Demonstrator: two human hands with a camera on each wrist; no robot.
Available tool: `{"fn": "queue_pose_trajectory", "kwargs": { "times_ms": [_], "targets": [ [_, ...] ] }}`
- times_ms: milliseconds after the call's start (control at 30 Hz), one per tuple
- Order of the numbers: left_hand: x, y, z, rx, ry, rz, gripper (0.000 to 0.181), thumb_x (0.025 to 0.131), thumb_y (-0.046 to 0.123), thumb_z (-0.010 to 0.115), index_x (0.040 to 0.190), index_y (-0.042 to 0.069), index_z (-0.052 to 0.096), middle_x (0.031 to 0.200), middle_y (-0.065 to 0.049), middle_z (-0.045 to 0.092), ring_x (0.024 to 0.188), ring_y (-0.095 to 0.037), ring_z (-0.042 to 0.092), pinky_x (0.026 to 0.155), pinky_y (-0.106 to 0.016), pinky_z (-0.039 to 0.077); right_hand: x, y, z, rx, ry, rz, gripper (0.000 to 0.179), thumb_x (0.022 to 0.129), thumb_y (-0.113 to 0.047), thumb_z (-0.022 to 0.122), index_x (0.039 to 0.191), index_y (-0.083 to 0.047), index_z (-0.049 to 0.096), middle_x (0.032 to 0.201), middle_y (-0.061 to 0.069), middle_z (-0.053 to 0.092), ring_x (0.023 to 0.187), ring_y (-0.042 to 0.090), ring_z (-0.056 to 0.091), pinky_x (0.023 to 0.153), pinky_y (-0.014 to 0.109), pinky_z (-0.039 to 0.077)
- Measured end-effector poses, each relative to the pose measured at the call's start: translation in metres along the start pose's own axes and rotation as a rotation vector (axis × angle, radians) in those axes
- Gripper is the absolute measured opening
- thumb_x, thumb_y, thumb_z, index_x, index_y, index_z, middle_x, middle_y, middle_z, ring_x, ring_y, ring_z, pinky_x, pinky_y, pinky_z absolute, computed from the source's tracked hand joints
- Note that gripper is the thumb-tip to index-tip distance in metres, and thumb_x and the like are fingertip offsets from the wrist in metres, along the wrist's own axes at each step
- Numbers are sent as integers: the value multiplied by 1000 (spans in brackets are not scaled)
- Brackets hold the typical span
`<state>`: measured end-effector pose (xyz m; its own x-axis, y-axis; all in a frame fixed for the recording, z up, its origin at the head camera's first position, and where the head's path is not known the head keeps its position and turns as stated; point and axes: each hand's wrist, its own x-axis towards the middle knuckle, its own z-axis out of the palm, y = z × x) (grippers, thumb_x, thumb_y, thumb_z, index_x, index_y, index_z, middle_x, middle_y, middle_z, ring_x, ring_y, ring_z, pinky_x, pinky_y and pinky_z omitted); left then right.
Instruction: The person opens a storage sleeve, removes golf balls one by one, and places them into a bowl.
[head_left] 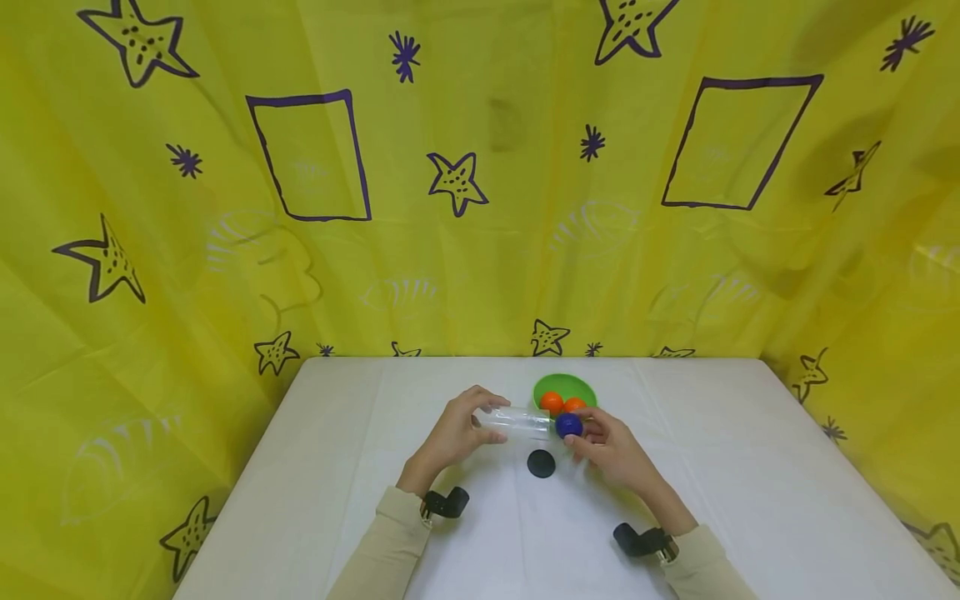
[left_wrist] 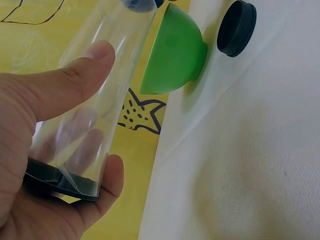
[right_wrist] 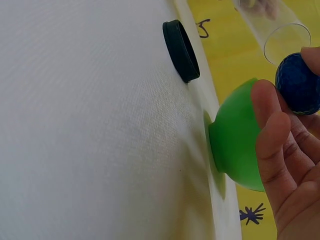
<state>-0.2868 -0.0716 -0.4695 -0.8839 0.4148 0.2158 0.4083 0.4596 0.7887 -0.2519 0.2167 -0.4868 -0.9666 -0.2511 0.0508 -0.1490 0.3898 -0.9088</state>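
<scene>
My left hand (head_left: 459, 425) grips a clear plastic tube (head_left: 517, 422) that lies sideways above the table, its mouth to the right. A black cap closes the tube's base (left_wrist: 65, 185) near my left palm. Between the thumb and fingers of my right hand (head_left: 611, 446) is a blue golf ball (head_left: 568, 426), right at the tube's open mouth (right_wrist: 287, 42). Behind the ball stands a green bowl (head_left: 564, 385) holding two orange balls (head_left: 551, 403). A loose black lid (head_left: 541, 463) lies on the table in front of the tube.
The white-covered table (head_left: 375, 392) spreads out under both hands. A yellow curtain (head_left: 480, 267) with drawn stars and frames hangs behind it and along both sides. Each wrist wears a black camera mount, the left one (head_left: 446, 502) and the right one (head_left: 641, 540).
</scene>
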Motion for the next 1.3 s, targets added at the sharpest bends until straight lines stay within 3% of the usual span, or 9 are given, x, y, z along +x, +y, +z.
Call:
{"fn": "queue_pose_trajectory", "kwargs": {
  "times_ms": [233,733,1067,1300],
  "targets": [
    [0,1,-1,0,5,1,45,81,10,86,123,16,71,119,-2,65,100,-19,57,80,-25,53,-1,0,-5,-12,11,27,48,97,-23,71,135,-1,52,92,17,71,76,27,64,61,30,55],
    [-1,-1,-2,5,7,1,47,80,14,87,124,16,71,119,-1,65,102,-18,56,81,-26,53,-1,1,-9,-12,41,50,46,95,-21,73,132,-3,54,94,21,71,75,30,64,60,29,54],
    [0,-3,-4,6,14,9,46,81,14,87,124,15,71,120,-4,65,102,-19,57,82,-27,53,0,-2,-19,-162,147,-40,43,92,-25,78,128,-7,63,93,8,72,77,12,61,65,23,50],
    [1,-1,-5,6,11,5,47,81,16,87,125,13,71,120,-6,65,101,-19,57,81,-26,53,7,-3,-30,-195,194,-46,45,91,-25,78,130,-8,62,94,9,72,77,13,62,59,24,47]
  ]
}}
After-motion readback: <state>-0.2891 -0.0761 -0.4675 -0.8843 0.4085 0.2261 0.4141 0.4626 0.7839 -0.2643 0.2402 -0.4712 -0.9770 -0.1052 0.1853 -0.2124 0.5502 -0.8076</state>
